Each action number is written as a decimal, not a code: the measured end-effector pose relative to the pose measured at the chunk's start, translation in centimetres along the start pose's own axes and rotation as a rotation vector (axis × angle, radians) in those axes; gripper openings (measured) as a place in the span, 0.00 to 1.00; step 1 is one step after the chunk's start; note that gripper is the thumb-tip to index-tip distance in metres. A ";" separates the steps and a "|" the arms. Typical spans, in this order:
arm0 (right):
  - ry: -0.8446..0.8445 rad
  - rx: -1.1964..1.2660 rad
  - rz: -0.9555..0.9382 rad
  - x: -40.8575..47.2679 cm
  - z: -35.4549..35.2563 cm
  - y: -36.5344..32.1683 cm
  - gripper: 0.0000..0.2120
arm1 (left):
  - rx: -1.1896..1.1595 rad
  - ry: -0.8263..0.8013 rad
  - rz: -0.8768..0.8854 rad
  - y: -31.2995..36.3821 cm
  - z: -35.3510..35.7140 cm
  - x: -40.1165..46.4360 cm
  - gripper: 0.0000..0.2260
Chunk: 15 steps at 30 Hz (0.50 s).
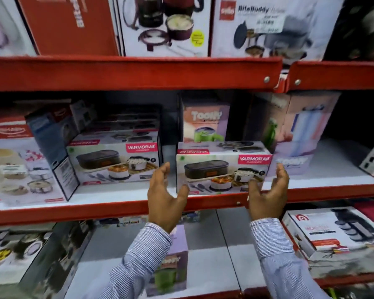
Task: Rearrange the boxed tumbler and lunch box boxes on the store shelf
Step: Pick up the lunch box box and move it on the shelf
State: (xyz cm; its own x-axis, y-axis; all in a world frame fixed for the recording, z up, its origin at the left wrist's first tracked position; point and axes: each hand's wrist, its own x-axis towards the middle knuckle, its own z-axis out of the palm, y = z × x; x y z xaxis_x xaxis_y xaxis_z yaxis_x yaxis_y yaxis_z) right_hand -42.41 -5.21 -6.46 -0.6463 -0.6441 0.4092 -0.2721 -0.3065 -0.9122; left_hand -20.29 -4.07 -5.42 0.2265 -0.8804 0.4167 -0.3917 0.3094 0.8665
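Fingers [164, 169] of both hands are spread and curled, gripping nothing. The left hand [165, 196] and the right hand [268, 195] hover at the red lip of the middle shelf [117, 209], one to each side of a Varmora lunch box box [222, 169]. That box sits at the shelf's front edge, just beyond the palms and between them, its long axis running left to right across the person. Both hands look about equally near; whether they touch the ends I cannot tell. A twin Varmora box [115, 160] stands further left, and behind, a Toony tumbler box [205, 124] stands upright
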 end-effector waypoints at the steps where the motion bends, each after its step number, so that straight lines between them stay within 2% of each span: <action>1: -0.050 -0.027 0.073 0.9 0.0 0.2 0.34 | 0.024 -0.039 -0.031 0.0 0.4 0.4 0.30; 4: -0.169 -0.061 0.133 2.0 0.2 0.3 0.30 | 0.037 -0.081 -0.047 0.7 1.0 1.0 0.28; 6: -0.142 0.007 0.152 2.0 0.1 0.0 0.25 | 0.001 -0.057 -0.018 1.4 0.6 0.8 0.26; 9: -0.127 0.116 0.135 1.0 0.3 -0.7 0.21 | -0.050 0.039 0.028 1.7 -1.2 0.5 0.27; 12: -0.152 0.186 0.088 -1.4 1.8 -2.5 0.25 | -0.085 0.208 0.067 2.2 -4.3 0.2 0.26; 15: -0.254 0.229 0.023 -4.4 4.2 -3.9 0.28 | -0.095 0.368 0.081 1.5 -7.9 0.3 0.27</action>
State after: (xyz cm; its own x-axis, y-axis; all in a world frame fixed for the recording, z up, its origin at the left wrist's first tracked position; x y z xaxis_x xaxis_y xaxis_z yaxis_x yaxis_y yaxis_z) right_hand -35.53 -4.08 -4.60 -0.4448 -0.7977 0.4072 -0.0738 -0.4205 -0.9043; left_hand -13.78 -1.01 -1.85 0.5095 -0.6694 0.5406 -0.3407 0.4200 0.8411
